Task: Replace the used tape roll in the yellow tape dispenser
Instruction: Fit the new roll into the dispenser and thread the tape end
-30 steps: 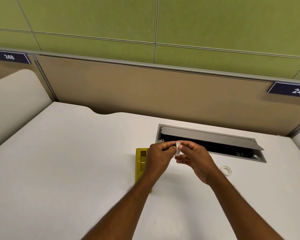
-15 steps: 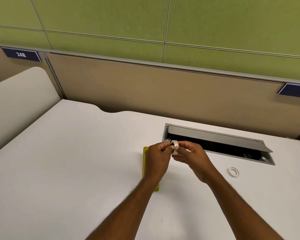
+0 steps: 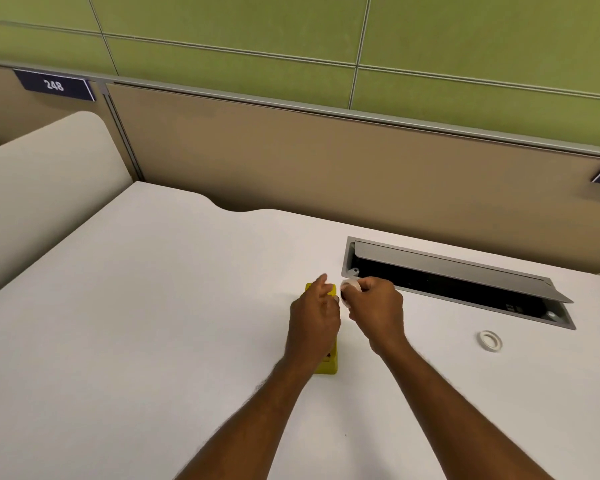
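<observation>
The yellow tape dispenser point(image 3: 329, 366) lies on the white desk point(image 3: 153, 323), mostly covered by my left hand point(image 3: 312, 318). That hand straddles it, thumb by its far left edge and fingers curled down its right side; whether it grips is hidden. My right hand point(image 3: 376, 308) sits just right of the dispenser's far end and pinches a white tape roll point(image 3: 350, 285) at the fingertips. A second, thin white tape ring point(image 3: 489, 340) lies flat on the desk to the right, away from both hands.
A grey cable hatch point(image 3: 458, 271) is set into the desk behind my right hand, its lid tilted open over a dark slot. A tan partition point(image 3: 291, 168) closes off the back. A neighbouring desk point(image 3: 32, 188) lies to the left.
My left hand has let go of the tape roll and dropped onto the dispenser. The right hand keeps the roll. The view has shifted left.
</observation>
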Action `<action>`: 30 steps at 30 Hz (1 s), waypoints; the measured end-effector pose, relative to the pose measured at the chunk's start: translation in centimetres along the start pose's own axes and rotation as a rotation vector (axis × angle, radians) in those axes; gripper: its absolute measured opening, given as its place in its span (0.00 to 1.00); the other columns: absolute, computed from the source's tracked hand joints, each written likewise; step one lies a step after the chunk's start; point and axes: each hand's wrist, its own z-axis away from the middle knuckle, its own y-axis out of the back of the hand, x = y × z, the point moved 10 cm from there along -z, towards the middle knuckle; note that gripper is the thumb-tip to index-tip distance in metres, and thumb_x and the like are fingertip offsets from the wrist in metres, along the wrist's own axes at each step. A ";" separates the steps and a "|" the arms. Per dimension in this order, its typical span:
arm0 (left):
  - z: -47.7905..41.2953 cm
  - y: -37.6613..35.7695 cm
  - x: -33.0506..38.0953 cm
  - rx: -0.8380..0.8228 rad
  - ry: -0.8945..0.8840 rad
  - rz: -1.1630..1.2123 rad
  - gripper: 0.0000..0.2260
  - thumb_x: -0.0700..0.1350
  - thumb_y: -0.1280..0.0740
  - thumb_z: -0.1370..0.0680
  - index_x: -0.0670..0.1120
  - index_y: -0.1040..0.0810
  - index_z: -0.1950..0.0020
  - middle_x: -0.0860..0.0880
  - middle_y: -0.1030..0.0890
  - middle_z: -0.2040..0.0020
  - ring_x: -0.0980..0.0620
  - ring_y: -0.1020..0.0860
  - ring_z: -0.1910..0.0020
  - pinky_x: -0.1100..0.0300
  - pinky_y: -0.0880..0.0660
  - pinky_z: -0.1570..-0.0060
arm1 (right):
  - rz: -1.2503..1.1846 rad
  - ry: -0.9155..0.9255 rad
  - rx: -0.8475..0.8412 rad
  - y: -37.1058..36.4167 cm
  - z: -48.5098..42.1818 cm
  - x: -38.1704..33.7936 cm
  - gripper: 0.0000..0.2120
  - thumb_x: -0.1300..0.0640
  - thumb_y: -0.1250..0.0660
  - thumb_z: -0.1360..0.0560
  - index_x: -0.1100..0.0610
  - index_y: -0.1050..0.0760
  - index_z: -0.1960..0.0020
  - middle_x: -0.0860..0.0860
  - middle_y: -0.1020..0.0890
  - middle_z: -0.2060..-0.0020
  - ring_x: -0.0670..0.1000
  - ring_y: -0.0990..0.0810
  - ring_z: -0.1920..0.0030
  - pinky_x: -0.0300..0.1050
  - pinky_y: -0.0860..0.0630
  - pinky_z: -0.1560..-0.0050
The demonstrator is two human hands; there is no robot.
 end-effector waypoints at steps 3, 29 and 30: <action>0.1 -0.1 -3.2 -0.070 0.008 -0.084 0.33 0.59 0.34 0.25 0.52 0.43 0.24 0.50 0.32 0.26 0.50 0.31 0.30 0.60 0.33 0.38 | 0.052 -0.007 0.031 -0.7 0.3 0.1 0.09 0.52 0.34 0.29 0.56 0.20 0.56 0.52 0.16 0.61 0.52 0.19 0.60 0.50 0.20 0.57; 1.1 -5.0 -11.1 -0.366 -0.140 -0.145 0.54 0.82 0.40 0.44 0.68 0.68 0.29 0.67 0.60 0.26 0.62 0.53 0.24 0.64 0.53 0.28 | 0.381 0.083 0.049 -5.5 -0.5 0.1 0.10 0.52 0.35 0.25 0.56 0.25 0.61 0.52 0.21 0.66 0.50 0.23 0.66 0.43 0.25 0.67; 1.1 -4.9 -10.9 -0.359 -0.149 -0.148 0.53 0.81 0.40 0.44 0.69 0.68 0.30 0.68 0.60 0.26 0.63 0.54 0.25 0.65 0.54 0.29 | 0.392 0.087 0.047 -5.6 -0.5 0.0 0.10 0.51 0.35 0.25 0.57 0.24 0.60 0.52 0.21 0.66 0.50 0.22 0.66 0.45 0.23 0.65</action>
